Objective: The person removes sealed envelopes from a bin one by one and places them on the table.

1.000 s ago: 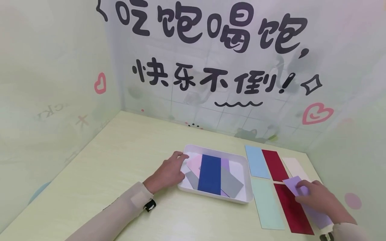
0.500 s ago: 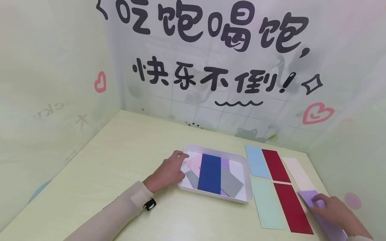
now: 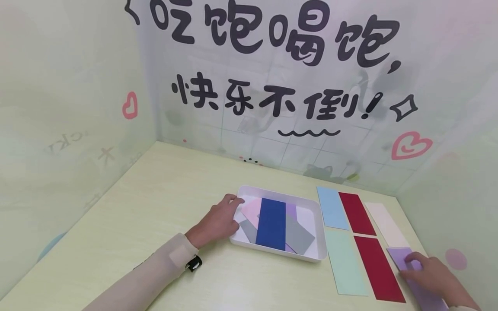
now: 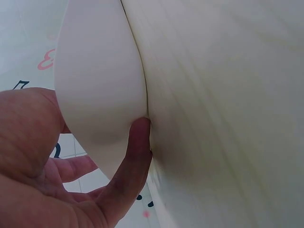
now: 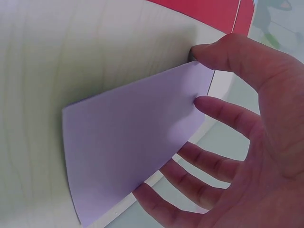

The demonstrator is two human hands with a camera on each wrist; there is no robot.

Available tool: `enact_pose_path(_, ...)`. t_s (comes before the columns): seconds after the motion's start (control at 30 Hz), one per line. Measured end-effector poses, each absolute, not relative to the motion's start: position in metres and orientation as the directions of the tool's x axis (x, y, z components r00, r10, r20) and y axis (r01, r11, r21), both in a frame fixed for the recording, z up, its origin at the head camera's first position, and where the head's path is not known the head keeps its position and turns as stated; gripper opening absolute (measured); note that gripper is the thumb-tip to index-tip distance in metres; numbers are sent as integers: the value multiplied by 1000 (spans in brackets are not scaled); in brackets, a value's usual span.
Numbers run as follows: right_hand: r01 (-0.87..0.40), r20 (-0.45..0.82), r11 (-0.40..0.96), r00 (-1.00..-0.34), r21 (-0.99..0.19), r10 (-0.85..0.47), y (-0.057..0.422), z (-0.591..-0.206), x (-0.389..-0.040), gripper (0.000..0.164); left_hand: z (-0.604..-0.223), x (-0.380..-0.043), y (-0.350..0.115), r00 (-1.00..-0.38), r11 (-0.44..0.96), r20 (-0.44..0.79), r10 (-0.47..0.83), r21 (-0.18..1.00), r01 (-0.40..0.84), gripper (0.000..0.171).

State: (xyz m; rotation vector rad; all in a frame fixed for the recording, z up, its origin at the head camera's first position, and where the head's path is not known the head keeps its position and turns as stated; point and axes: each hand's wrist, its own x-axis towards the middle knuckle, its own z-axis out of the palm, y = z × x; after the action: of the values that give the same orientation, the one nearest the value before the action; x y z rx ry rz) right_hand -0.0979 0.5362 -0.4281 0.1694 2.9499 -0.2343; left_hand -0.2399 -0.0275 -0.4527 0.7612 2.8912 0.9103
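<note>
In the head view my left hand point(image 3: 215, 221) grips the left end of a white tray point(image 3: 322, 229). The left wrist view has its fingers at the tray's outer wall point(image 4: 99, 71). Inside lie a dark blue card point(image 3: 271, 224), a grey card point(image 3: 300, 235), a pink card point(image 3: 250, 210) and some purple. At the far right my right hand point(image 3: 429, 276) holds a purple card point(image 3: 397, 254) by its long edges, low over the table just below a cream card point(image 3: 387, 224). In the right wrist view the index fingertip touches the face of this purple card point(image 5: 128, 137).
Left of the purple card lie two dark red cards, an upper red card point(image 3: 357, 214) and a lower red card point(image 3: 379, 268). Beyond them are a light blue card point(image 3: 332, 208) and a mint card point(image 3: 346, 264). Printed walls point(image 3: 249, 142) enclose the table point(image 3: 167, 185).
My right hand has carried the purple card rightward, off the lower red card, to below the cream card. In the last half second it has barely moved. My left hand stays on the tray.
</note>
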Motion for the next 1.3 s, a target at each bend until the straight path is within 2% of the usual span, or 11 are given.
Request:
enact_pose_path(0.47, 193, -251, 968, -956, -158, 150, 538, -429, -100, 56, -454, -241, -27, -879, 712, 141, 455, 535, 455, 58)
enact_pose_path(1.3, 179, -248, 973, -959, -149, 139, 533, -426, -99, 53, -451, -239, -28, -873, 706, 154, 464, 530, 469, 59)
